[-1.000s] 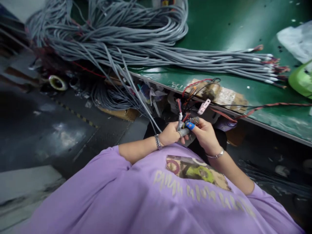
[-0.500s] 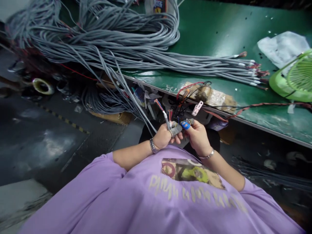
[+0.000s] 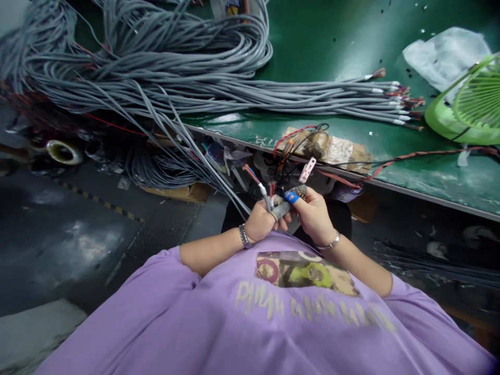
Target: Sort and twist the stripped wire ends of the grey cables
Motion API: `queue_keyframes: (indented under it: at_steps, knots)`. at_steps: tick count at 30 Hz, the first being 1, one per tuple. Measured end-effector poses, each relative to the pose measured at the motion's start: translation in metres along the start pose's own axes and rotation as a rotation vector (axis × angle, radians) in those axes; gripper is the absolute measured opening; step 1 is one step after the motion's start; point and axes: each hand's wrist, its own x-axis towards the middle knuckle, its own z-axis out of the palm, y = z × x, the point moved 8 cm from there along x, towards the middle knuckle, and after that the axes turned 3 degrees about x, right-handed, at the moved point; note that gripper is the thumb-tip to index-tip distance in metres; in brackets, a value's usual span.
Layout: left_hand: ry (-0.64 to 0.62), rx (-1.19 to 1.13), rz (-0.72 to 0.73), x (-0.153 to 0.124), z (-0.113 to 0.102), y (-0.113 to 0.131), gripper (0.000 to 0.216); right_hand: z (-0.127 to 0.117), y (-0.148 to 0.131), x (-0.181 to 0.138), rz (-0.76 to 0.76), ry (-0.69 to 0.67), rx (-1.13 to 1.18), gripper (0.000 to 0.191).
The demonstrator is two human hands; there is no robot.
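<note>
My left hand (image 3: 262, 221) is closed around grey cables (image 3: 266, 199) in front of my body. Their stripped ends stick up past the fingers, showing thin red, blue and other coloured wires (image 3: 252, 174). Grey wrapping covers the left thumb. Beside it, my right hand (image 3: 315, 214) is closed in a pinch, its thumb wrapped in blue and its forefinger in grey. The right fingertips meet close to the left thumb, by the wire ends; what they pinch is too small to make out. The cables run from the hand up to the left toward the bench.
Grey cables (image 3: 219, 96) lie in a large bundle across the green bench (image 3: 312, 36). A green fan (image 3: 464, 104) and a white plastic bag (image 3: 445, 57) stand at the right. A taped block (image 3: 339, 149) with wires sits at the bench edge. More coiled cable (image 3: 156, 166) lies below.
The view has shifted a little, so the bench appears higher and further left. The right fingertips have come slightly closer to the left thumb. The left hand keeps its grip on the cables.
</note>
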Motion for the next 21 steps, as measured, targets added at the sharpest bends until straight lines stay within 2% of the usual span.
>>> queue_keyframes:
  at_steps: [3, 6, 10, 13, 16, 21]
  knots:
    - [-0.082, 0.069, -0.038, -0.003, 0.006, -0.003, 0.043, -0.009, -0.006, 0.004, -0.039, 0.089, -0.038, 0.032]
    - [-0.044, 0.075, -0.036, -0.003, 0.001, -0.004, 0.043, -0.018, -0.005, 0.006, -0.048, 0.142, 0.024, 0.033]
    - [0.046, 0.026, -0.031, -0.002, -0.01, -0.006, 0.042, -0.014, 0.007, 0.003, 0.05, 0.003, 0.09, 0.039]
    - [0.062, 0.013, -0.039, -0.001, -0.012, -0.008, 0.041, -0.007, 0.004, -0.002, 0.035, -0.103, 0.041, 0.043]
    - [0.065, 0.016, -0.042, -0.001, -0.013, -0.008, 0.041, -0.006, 0.0, -0.003, 0.01, -0.092, -0.044, 0.037]
    - [0.06, 0.001, -0.02, -0.001, -0.011, -0.007, 0.04, -0.007, 0.0, -0.001, -0.023, -0.024, -0.031, 0.028]
